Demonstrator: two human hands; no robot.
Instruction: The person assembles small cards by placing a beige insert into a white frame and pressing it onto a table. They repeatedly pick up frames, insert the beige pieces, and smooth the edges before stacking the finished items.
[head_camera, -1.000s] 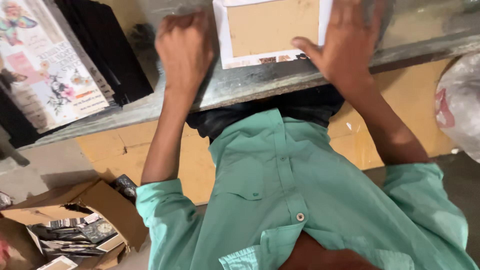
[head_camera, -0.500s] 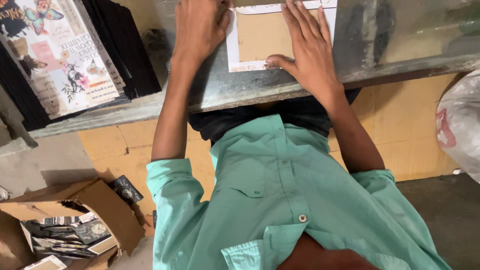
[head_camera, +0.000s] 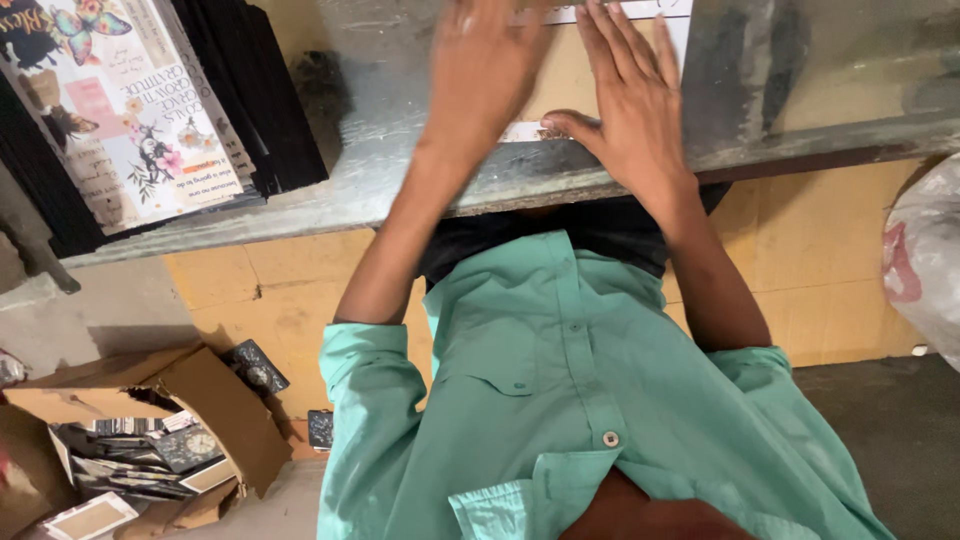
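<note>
brown board panel (head_camera: 560, 85) with a white edge lying flat on the grey worktop (head_camera: 400, 190), near the front lip and running off the top of the view. right hand (head_camera: 630, 105) resting palm down on the panel, fingers (head_camera: 640, 50) long and slightly spread, thumb stretched out sideways along the panel's lower white edge. left hand (head_camera: 485, 70) also flat over the panel's left part, blurred, so hard to tell how its fingers lie; nothing seen pinched in either hand. both bare forearms reaching up from a mint green shirt (head_camera: 580, 400) with buttons, short sleeves pushed to the elbow. off to the left on the same worktop, a printed sheet (head_camera: 130, 120) with butterflies and flowers leaning on a stack of black frames (head_camera: 240, 90), well apart from the hands. below the worktop, yellow wooden front (head_camera: 260, 290). down on the floor at lower left, an open cardboard box (head_camera: 150, 430) holding small framed pictures, a couple more dark ones just beside it. at the right edge, a pale plastic bag (head_camera: 925, 260) with a red mark.
</note>
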